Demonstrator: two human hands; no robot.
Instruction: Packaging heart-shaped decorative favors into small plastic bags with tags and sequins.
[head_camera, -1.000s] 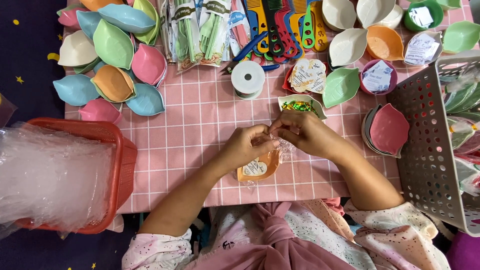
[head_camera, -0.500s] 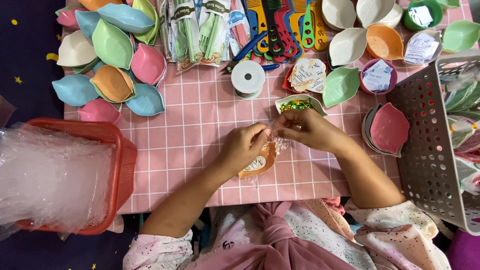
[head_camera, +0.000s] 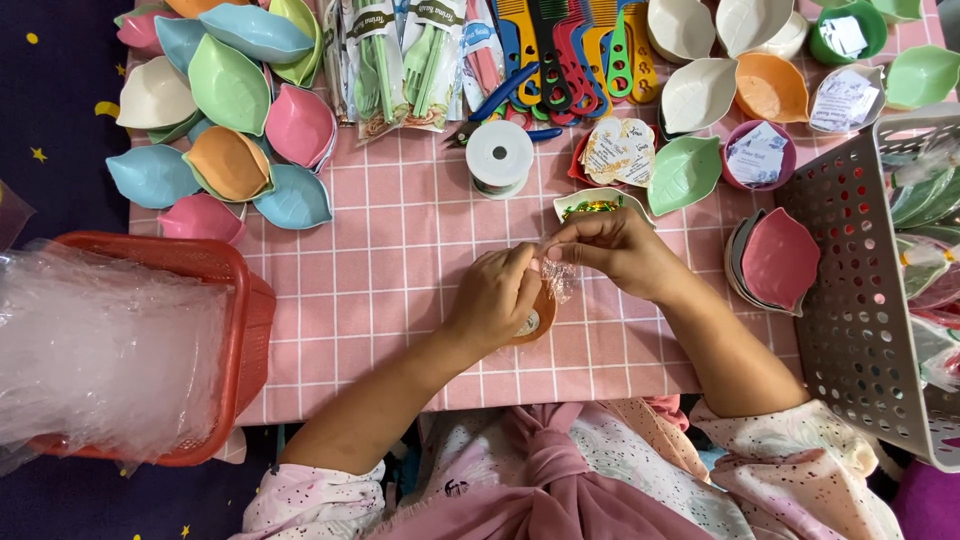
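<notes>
Along the far edge of the pink checked desk (head_camera: 400, 250): clear packets of green and pink cutlery (head_camera: 400, 60), bright combs (head_camera: 570, 45), heart-shaped paper tags (head_camera: 620, 150) on a red dish. White printed labels (head_camera: 755, 155) tucked in small bowls at far right. Leaf-shaped dishes (head_camera: 225, 110) heaped far left; a white ribbon spool (head_camera: 499, 155) mid-desk. Red basket (head_camera: 235, 300) of clear bags near left, grey perforated basket (head_camera: 850, 300) right.

At centre, left hand (head_camera: 495, 300) curled closed over an orange leaf dish (head_camera: 540, 315) with a round sticker, pressing it to the desk. Right hand (head_camera: 610, 245) pinched shut on the crinkled clear wrap (head_camera: 560, 275) gathered above that dish, fingertips of both hands touching.
</notes>
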